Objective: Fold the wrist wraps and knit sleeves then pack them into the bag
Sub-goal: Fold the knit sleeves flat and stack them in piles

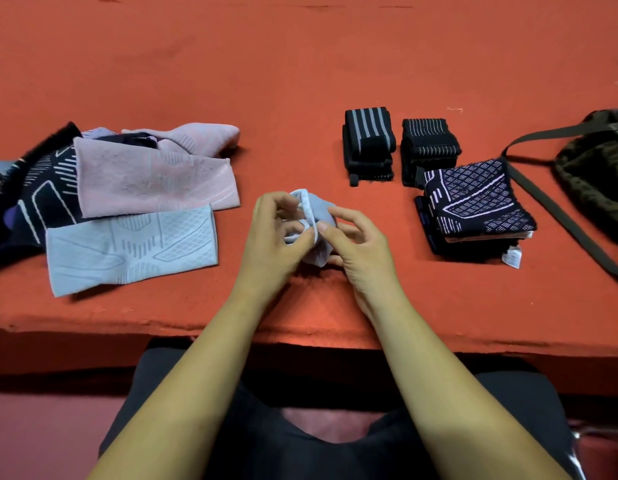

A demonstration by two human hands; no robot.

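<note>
Centrally, a pale blue knit sleeve is bunched into a small wad w/ its ribbed hem showing, at 6 o'clock on the red table, near the front edge. L hand grips it from 9 o'clock, fingers curled, thumb pressed on the hem. R hand pinches the same hem from 3 o'clock, its other fingers loosely bent.

Light is thrown evenly and fairly brightly from above. Soft shadows are cast under the grey sleeve and beside the sleeve stack. The space below the table edge is left dark. That edge is bowed by wide-angle distortion. The pile at far left is smeared, and the bag is rendered murky.
</note>
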